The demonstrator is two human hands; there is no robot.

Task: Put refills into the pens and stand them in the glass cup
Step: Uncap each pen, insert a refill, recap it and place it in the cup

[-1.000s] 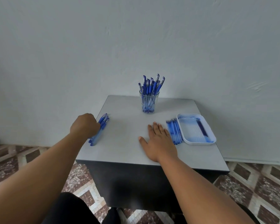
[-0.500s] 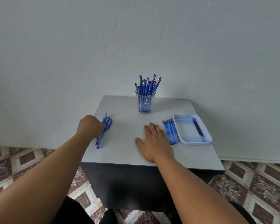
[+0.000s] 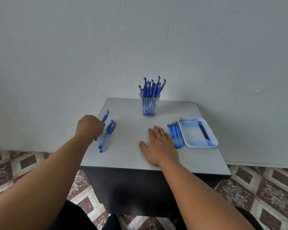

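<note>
Here the left hand (image 3: 90,126) grips a blue-capped clear pen (image 3: 105,117).

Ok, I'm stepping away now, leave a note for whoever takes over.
Left hand: closed on one pen at the table's left edge.
Right hand: flat on the table, empty.
Loose pens lie beside the left hand; refills next to the white tray.
Done: a bunch of pens stands in the glass cup.
Left: refill the held pen and the loose ones, then stand them in the cup.

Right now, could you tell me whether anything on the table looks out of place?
Nothing stands out. Pens stand in the cup, refills lie beside the tray, and the left hand grips one pen from the pile.
</note>
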